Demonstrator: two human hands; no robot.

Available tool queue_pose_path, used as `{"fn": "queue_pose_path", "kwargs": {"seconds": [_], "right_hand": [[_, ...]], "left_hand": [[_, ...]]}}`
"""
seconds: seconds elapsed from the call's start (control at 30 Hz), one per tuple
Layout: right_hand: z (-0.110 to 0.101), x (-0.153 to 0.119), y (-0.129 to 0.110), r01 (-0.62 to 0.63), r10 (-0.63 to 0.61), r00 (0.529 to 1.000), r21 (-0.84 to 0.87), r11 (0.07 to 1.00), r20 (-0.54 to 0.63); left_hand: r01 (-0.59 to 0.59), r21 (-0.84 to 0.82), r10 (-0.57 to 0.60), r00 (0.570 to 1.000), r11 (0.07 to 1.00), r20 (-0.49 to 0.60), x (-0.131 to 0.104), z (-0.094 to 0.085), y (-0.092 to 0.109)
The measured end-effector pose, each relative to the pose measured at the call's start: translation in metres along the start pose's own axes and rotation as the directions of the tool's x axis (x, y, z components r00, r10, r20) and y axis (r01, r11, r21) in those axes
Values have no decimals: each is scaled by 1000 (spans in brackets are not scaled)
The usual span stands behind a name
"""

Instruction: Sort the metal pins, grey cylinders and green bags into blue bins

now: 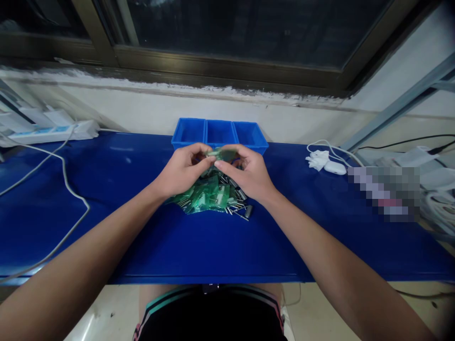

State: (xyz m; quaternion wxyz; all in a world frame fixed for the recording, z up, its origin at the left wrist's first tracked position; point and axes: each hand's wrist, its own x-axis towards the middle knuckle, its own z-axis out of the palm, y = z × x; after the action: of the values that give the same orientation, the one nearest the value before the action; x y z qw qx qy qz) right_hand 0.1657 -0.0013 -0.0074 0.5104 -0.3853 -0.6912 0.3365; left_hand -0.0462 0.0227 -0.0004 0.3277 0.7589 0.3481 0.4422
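Observation:
Both hands meet above a pile at the middle of the blue table. My left hand [186, 166] pinches one side of a small green packet [226, 154], and my right hand [249, 171] grips its other side. Below them lie green plastic packets [204, 196] with white labels. Loose metal cylinders with thin leads [248, 211] are scattered at the pile's right side, partly hidden by my right hand. Just behind the hands stands a blue bin with three compartments [220, 131]; its front is partly covered by the fingers.
On the blue table [220, 251], a power strip [53, 132] and white cable [69, 189] lie at the left. Crumpled white tissue [317, 160], a white case [334, 167] and a blurred-out item [386, 194] lie at the right. A window wall stands behind.

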Motion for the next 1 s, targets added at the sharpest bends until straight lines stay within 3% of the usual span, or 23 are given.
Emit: {"fn": "queue_pose_path", "kwargs": {"seconds": [0.07, 0.27, 0.53, 0.73, 1.0], "right_hand": [[1, 0, 1, -4, 3, 1000, 15, 1000, 15], [1, 3, 2, -9, 14, 996, 58, 998, -85], [1, 2, 1, -76, 77, 997, 48, 996, -24], [-1, 2, -9, -32, 34, 999, 79, 996, -28], [-1, 1, -8, -20, 20, 999, 4, 1000, -48]], "left_hand": [[-14, 46, 14, 1000, 999, 9, -1, 0, 2], [-41, 19, 41, 999, 999, -9, -1, 0, 6], [-37, 11, 38, 999, 999, -22, -2, 3, 4], [-12, -41, 14, 999, 999, 35, -3, 3, 6], [-40, -8, 40, 999, 999, 15, -2, 3, 7]]}}
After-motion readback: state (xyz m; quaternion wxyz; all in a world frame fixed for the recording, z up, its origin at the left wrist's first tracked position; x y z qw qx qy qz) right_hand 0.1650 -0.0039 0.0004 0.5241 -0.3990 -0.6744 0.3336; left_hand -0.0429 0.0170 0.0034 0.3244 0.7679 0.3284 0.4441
